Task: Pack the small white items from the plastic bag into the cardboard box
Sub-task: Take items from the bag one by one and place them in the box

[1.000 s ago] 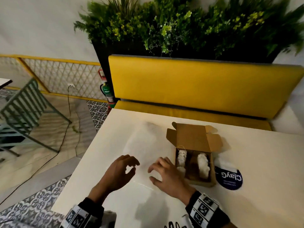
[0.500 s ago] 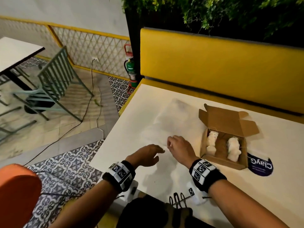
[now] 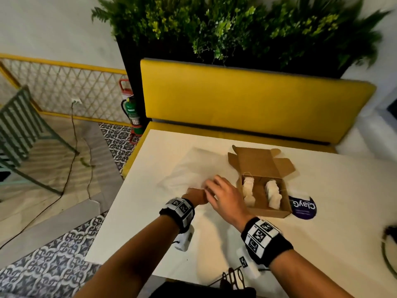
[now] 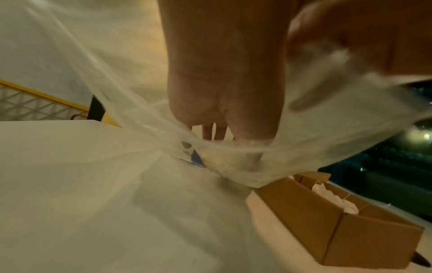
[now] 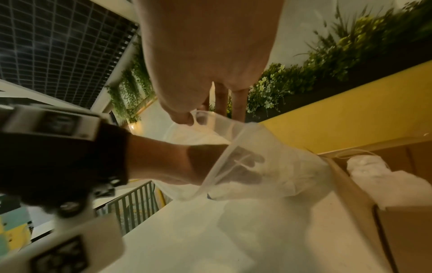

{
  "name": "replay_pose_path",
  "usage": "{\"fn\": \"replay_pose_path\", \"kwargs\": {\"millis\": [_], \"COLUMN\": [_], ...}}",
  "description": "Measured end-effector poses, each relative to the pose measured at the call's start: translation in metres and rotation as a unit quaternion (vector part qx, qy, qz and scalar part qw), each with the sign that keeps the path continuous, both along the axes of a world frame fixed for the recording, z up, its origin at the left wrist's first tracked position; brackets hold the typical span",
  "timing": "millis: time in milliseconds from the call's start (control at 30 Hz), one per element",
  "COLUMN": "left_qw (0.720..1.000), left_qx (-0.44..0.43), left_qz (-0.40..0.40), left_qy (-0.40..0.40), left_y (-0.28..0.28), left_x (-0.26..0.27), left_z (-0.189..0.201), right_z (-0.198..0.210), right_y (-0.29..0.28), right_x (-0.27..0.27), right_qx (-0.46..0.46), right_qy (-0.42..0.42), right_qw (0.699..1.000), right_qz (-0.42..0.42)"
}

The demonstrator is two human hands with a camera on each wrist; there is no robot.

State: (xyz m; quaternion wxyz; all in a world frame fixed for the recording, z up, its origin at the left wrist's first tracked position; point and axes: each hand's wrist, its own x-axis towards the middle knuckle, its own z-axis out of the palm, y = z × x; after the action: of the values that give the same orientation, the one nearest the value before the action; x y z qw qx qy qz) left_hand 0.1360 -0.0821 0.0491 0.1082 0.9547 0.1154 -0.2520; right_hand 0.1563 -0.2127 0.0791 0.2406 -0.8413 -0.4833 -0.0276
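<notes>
A clear plastic bag (image 3: 189, 168) lies flat on the white table (image 3: 322, 244), left of the open cardboard box (image 3: 268, 210). Two small white items (image 3: 248, 186) (image 3: 273, 193) lie side by side in the box. My right hand (image 3: 223, 196) pinches the bag's rim (image 5: 210, 118) between thumb and fingers and holds its mouth up. My left hand (image 3: 194, 195) is pushed into that mouth, its fingers (image 5: 245, 164) showing spread through the film. What lies under them is blurred. The box (image 4: 327, 230) and one white item (image 4: 334, 199) sit just right of the bag.
A round purple sticker (image 3: 303, 206) lies at the box's right corner. A yellow bench (image 3: 247, 104) with plants (image 3: 236, 29) runs behind the table. A dark cable (image 3: 390, 235) sits at the right edge. A green chair (image 3: 21, 130) and a fire extinguisher (image 3: 131, 110) stand to the left.
Both hands hovered at the bag's near edge before. Now the right hand has taken hold of the rim and the left hand has slid inside the bag.
</notes>
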Motion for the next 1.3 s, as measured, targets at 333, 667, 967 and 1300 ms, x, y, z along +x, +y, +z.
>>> {"fn": "replay_pose_path", "kwargs": {"millis": [333,667,967,1300], "left_qw": [0.992,0.987,0.970,0.957], "left_qx": [-0.078,-0.142,-0.181,-0.221], "left_qz": [0.050,0.071,0.160,0.185], "left_qy": [0.085,0.029,0.042,-0.027], "left_y": [0.010,0.008,-0.009,0.006], "left_x": [0.019,0.053,0.067,0.060], "left_z": [-0.022,-0.035,-0.043,-0.011], "right_z": [0.015,0.021,0.010,0.003], "right_y": [-0.019,-0.021,-0.022,-0.009], "right_x": [-0.001,0.022,0.033,0.052], "right_qx": [0.049,0.083,0.070,0.068], "right_qy": [0.068,0.102,0.110,0.102], "right_qw": [0.995,0.989,0.990,0.990], "right_qz": [-0.044,-0.062,-0.058,-0.076]}}
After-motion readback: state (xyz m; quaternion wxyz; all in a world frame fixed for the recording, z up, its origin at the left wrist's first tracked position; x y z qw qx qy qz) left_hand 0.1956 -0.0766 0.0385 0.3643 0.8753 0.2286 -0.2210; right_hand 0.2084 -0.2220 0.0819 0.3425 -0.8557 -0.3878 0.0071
